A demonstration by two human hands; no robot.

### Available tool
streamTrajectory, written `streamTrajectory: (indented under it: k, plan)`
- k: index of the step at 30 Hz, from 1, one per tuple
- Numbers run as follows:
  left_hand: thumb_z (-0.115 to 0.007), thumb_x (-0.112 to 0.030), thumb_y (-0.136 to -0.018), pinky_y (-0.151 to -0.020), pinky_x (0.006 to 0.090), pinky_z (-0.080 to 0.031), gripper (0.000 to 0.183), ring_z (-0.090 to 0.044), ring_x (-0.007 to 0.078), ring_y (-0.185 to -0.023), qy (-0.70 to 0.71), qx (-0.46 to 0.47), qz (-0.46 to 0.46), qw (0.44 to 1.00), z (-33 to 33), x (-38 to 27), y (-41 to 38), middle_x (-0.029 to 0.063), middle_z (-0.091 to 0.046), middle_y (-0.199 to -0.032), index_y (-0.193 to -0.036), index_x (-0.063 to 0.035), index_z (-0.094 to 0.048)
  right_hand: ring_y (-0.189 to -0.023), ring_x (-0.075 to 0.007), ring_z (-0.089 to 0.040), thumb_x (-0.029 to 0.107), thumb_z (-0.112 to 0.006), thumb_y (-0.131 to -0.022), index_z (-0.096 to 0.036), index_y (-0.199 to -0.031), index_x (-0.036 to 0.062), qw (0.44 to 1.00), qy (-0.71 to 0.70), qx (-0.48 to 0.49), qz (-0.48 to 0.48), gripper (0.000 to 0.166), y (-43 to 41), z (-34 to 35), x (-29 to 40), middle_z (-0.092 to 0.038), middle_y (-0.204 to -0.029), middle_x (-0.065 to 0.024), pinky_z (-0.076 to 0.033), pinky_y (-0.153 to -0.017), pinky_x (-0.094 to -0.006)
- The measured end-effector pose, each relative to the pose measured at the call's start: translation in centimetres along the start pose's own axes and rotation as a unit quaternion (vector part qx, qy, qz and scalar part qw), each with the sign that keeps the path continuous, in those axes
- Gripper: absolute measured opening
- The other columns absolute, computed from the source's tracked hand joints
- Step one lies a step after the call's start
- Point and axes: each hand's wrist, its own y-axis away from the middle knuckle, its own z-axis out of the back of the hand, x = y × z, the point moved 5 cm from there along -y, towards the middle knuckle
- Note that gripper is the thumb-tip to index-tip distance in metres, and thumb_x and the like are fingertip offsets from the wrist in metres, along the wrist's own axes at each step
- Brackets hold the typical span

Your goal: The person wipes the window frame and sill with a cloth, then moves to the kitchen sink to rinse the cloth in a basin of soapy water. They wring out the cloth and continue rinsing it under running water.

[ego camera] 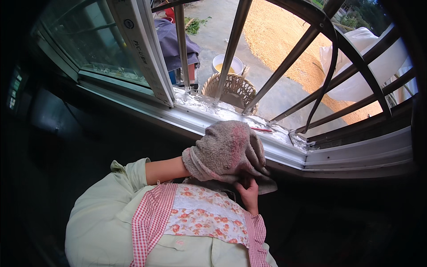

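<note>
A damp-looking grey terry towel (227, 150) with a pink stripe is wrapped over my left hand. Only my left forearm (168, 170) shows, entering the towel from the left; the fingers beneath are hidden. Under the bundle, my right hand (249, 195) grips a fold of the same towel between thumb and fingers. The bundle is in front of the white window sill (190, 115), overlapping its inner edge in view. Whether it touches the sill, I cannot tell. Just beyond it lies a thin red stick-like object (261, 129) on the sill's flaky white surface.
Metal bars (232, 50) cross the window opening, with a dark cable (328, 83) hanging at the right. A sliding window sash (141, 50) stands at the left. Outside are a woven basket (230, 85), a white bucket (237, 61) and spread yellow grain (280, 36).
</note>
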Motion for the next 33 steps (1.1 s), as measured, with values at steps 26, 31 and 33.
streamTrajectory:
  k: [26,31,33]
  plan:
    - [-0.059,-0.036,-0.093,-0.111,0.0379,-0.031,0.058,-0.044,0.0253,-0.127,-0.006,-0.042,0.150,0.988,0.2,1.4,2.7,0.0134,-0.046,-0.136,-0.140,-0.0078,-0.041,-0.088,-0.0168,-0.065,0.010,-0.064,-0.084,-0.059,-0.120,-0.0016,0.981,0.003,0.169,0.092,0.038,-6.5,-10.2,-1.1,-0.068,-0.104,-0.0082,-0.051,-0.080,-0.0290]
    - [-0.059,-0.035,-0.093,-0.111,0.0373,-0.031,0.057,-0.044,0.0249,-0.126,0.102,-0.118,0.207,0.966,3.1,2.8,4.0,0.0132,-0.046,-0.136,-0.139,-0.0075,-0.041,-0.078,-0.0076,-0.058,0.011,-0.063,-0.088,-0.057,-0.123,0.0038,0.919,-0.197,0.312,-0.141,0.036,-4.9,-10.5,1.7,-0.064,-0.097,0.0006,-0.047,-0.073,-0.0227]
    - [-0.059,-0.035,-0.093,-0.111,0.0371,-0.031,0.057,-0.044,0.0248,-0.126,0.158,-0.121,0.223,0.954,4.1,3.3,4.1,0.0132,-0.046,-0.135,-0.139,-0.0073,-0.041,-0.076,-0.0060,-0.057,0.010,-0.064,-0.088,-0.057,-0.121,0.0031,0.929,-0.144,0.329,-0.093,0.035,-4.5,-11.2,2.4,-0.063,-0.095,0.0010,-0.045,-0.068,-0.0195]
